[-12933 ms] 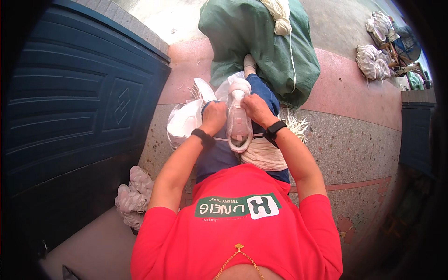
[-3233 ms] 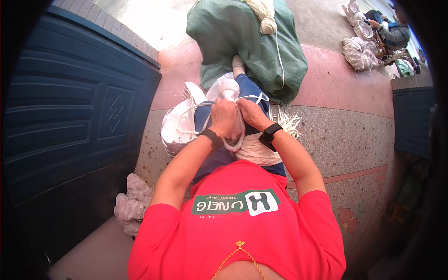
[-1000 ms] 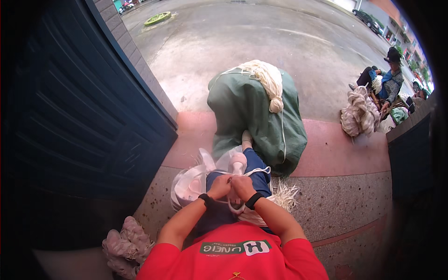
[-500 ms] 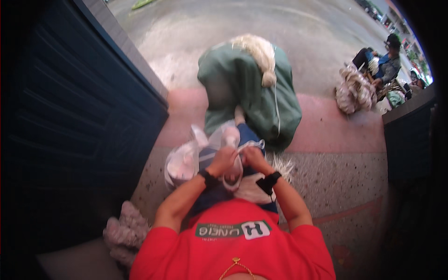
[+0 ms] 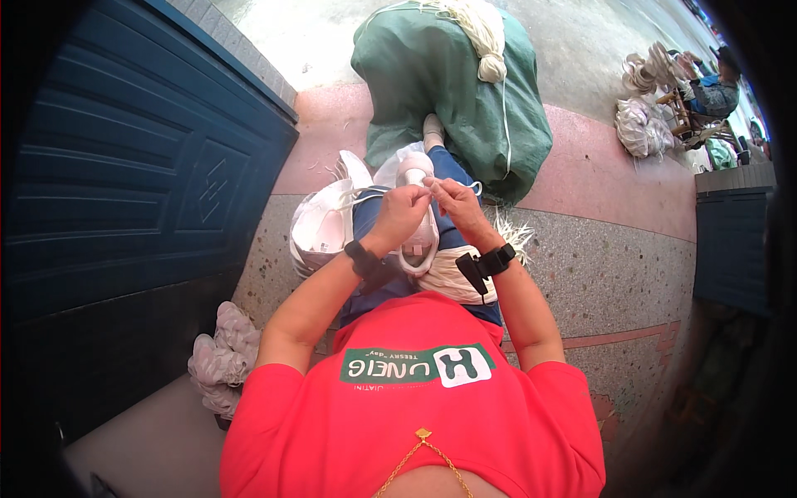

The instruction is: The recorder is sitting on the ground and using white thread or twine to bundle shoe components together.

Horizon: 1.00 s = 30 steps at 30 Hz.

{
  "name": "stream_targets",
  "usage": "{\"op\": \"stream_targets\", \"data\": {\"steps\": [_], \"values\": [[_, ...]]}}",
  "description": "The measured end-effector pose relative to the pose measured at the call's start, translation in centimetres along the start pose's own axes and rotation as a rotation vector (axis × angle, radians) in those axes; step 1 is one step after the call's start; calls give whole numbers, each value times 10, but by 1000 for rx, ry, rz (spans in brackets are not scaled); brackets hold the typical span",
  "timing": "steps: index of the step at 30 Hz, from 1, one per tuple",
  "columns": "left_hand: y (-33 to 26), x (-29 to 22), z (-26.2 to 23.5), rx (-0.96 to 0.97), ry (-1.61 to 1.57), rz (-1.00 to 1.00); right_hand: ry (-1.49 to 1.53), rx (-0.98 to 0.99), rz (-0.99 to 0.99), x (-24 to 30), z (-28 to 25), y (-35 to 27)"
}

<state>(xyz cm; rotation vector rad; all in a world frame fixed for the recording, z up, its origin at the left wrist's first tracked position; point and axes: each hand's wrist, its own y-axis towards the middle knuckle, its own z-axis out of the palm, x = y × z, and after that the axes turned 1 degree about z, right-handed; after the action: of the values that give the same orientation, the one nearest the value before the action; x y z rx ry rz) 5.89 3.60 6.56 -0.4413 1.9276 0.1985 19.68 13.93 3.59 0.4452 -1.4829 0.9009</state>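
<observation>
left hand (image 5: pixel 402 211) and right hand (image 5: pixel 459 207) meet, each pinched closed, above a pale shoe (image 5: pixel 422 232)

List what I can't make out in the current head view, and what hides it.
All in the head view:
Pale shoe: part of its middle is hidden behind the left hand.
Left hand and right hand: anything pinched between them is too small to tell.
Large green bundle: far end cut off by the top edge.
Seated co-worker: handwork too small, near the dark fisheye rim.
</observation>
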Motion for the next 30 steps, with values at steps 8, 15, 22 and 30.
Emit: {"op": "stream_targets", "data": {"steps": [8,15,22,30], "values": [[12,17,-10,-16,72,8,-38,-158,-249,-6,8,5],[34,71,-46,70,692,159,95,23,-633,197,11,-29],[58,81,-32,314,667,175,-198,-137,-1184,343,-48,-84],[83,57,0,372,518,164,-303,-296,-1125,352,-100,-94]]}}
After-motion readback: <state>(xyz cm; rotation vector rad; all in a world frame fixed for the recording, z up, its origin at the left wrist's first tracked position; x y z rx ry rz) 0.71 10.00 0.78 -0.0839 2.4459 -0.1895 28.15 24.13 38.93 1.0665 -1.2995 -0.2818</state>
